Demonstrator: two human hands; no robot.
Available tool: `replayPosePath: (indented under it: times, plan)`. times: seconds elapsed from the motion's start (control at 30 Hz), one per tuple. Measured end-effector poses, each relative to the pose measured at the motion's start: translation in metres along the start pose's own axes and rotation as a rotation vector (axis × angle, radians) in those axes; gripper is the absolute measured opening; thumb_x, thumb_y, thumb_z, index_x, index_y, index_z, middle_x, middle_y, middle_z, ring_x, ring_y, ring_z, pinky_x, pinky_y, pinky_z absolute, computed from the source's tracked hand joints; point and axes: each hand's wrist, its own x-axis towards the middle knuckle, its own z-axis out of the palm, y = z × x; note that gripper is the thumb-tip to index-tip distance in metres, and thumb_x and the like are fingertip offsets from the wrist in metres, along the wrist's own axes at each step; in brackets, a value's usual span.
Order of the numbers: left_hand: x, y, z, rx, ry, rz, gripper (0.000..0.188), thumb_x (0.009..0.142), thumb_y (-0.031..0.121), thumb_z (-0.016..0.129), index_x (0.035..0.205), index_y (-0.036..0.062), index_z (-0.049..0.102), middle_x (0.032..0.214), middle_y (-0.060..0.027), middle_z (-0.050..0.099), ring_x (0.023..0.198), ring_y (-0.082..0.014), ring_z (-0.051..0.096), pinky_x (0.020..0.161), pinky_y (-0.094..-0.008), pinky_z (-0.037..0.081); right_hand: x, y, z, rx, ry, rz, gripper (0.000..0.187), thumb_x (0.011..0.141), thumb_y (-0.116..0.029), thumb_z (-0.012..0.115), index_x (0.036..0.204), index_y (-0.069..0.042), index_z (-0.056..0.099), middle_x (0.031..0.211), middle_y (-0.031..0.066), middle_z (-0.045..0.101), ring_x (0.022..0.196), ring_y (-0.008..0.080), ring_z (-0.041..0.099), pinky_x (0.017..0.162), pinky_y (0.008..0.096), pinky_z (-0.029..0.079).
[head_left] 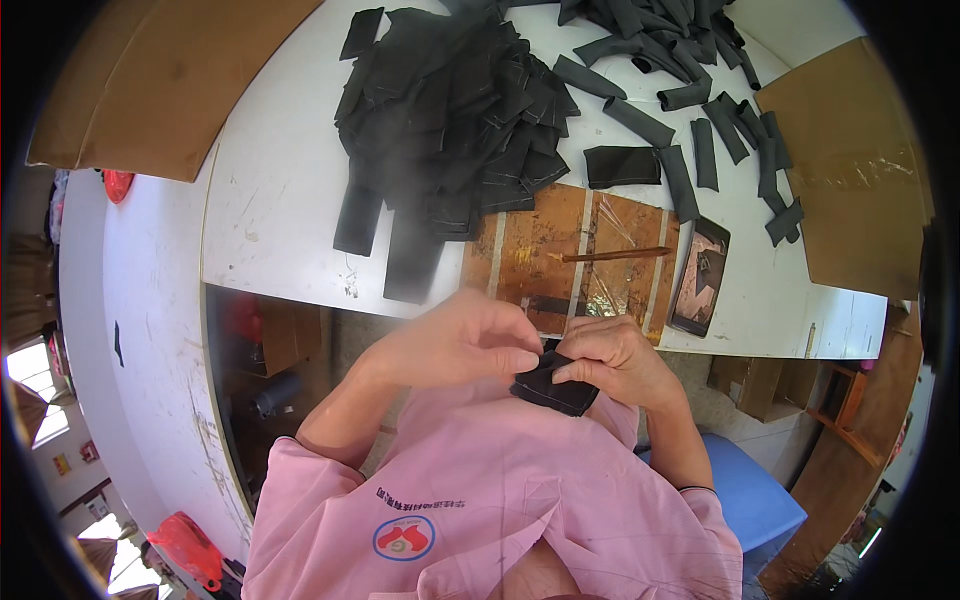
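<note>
Close to my body, past the table's front edge, a small black stitched fabric piece (556, 393) hangs from my fingers. My right hand (622, 362) is closed on its upper right part, thumb lying across the cloth. My left hand (462, 338) is at the piece's upper left edge, with thumb and forefinger tips brought together there; the exact spot of contact is partly hidden. Beyond the hands lies a worn brown board (535, 240) with a thin brown pointed stick (617, 255) across it.
Flat black stitched pieces (440, 110) form a big heap at the back. Rolled black fabric tubes (640, 122) lie scattered to the right. A phone (700, 275) rests beside the board. Cardboard boxes (160, 85) flank the white table (270, 210). A blue stool (750, 490) stands at right.
</note>
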Motion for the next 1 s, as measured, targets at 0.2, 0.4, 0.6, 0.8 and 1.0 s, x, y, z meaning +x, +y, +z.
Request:
replayPosePath:
  times: [0.2,0.4,0.6,0.8,1.0]
  plan:
    - [0.008,0.008,0.011,0.471,0.125,0.057,0.004,0.073,0.000,0.057,0.077,0.0001,0.059,0.063,0.0004,0.055,0.054,-0.0032,0.045,0.049,-0.0189,0.037,-0.002,-0.001,0.000,-0.290,-0.018,-0.060,0.015,0.064,-0.010,0.066,0.074,0.000,0.059,0.065,0.0102,0.053,0.062,0.0240,0.050,0.056,0.0324,0.041]
    - [0.023,-0.011,0.051,0.257,0.604,0.270,0.005,0.071,-0.001,0.059,0.074,-0.0009,0.055,0.064,-0.0097,0.054,0.051,-0.0155,0.051,0.047,-0.0231,0.038,-0.015,-0.021,0.016,-0.630,0.718,-0.069,0.027,0.066,-0.009,0.067,0.089,0.000,0.057,0.081,0.0120,0.052,0.066,0.0231,0.052,0.059,0.0309,0.043]
    - [0.044,-0.017,0.073,0.506,0.722,0.522,0.009,0.070,-0.003,0.059,0.078,-0.0002,0.055,0.066,-0.0112,0.056,0.053,-0.0191,0.055,0.046,-0.0267,0.043,-0.016,-0.009,0.014,-0.303,0.754,-0.042,0.014,0.069,-0.001,0.064,0.081,0.002,0.058,0.071,0.0098,0.054,0.058,0.0192,0.054,0.052,0.0266,0.043]
    - [0.060,-0.033,0.069,0.660,0.996,0.772,0.015,0.070,-0.006,0.056,0.083,0.0008,0.053,0.064,-0.0084,0.058,0.047,-0.0160,0.054,0.041,-0.0264,0.041,-0.003,0.017,0.028,-0.597,0.871,-0.066,0.015,0.064,0.009,0.058,0.077,0.001,0.057,0.070,0.0112,0.052,0.057,0.0209,0.053,0.048,0.0283,0.041]
    - [0.047,-0.017,0.047,-0.626,0.226,0.231,0.021,0.070,-0.006,0.054,0.089,0.0031,0.050,0.072,-0.0011,0.055,0.054,-0.0025,0.045,0.042,-0.0158,0.031,-0.012,0.020,0.021,0.061,0.833,0.072,0.010,0.068,0.008,0.057,0.076,0.003,0.056,0.069,0.0051,0.050,0.055,0.0135,0.048,0.048,0.0236,0.038]
